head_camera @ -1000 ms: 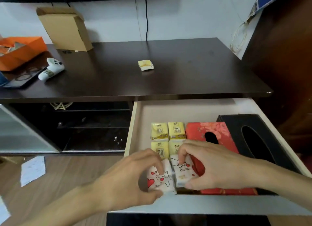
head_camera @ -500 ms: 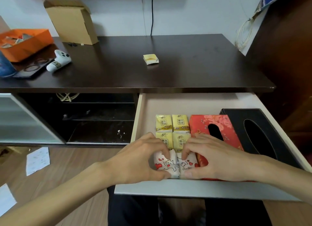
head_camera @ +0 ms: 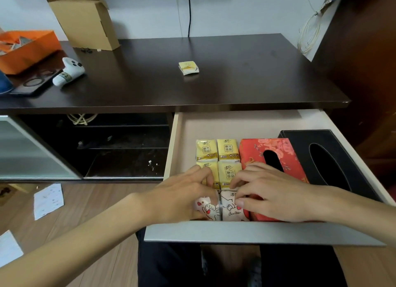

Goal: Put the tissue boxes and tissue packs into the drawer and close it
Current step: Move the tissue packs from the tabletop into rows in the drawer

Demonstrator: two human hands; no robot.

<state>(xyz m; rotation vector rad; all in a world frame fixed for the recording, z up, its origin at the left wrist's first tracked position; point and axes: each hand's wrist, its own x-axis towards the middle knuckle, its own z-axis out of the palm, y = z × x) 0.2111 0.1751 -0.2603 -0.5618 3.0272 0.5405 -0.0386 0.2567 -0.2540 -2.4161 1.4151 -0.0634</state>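
Lowered since a second ago, both hands now press two cartoon tissue packs (head_camera: 221, 207) flat at the open drawer's (head_camera: 257, 233) front. Left hand (head_camera: 182, 196) and right hand (head_camera: 270, 192) each pinch one pack, beside four yellow packs (head_camera: 217, 162), a red tissue box (head_camera: 272, 158) and a black tissue box (head_camera: 325, 158). One yellow pack (head_camera: 188, 67) lies on the desktop (head_camera: 235, 76).

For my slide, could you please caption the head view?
Both hands press two cartoon tissue packs into the open drawer; one pack waits on the desk.
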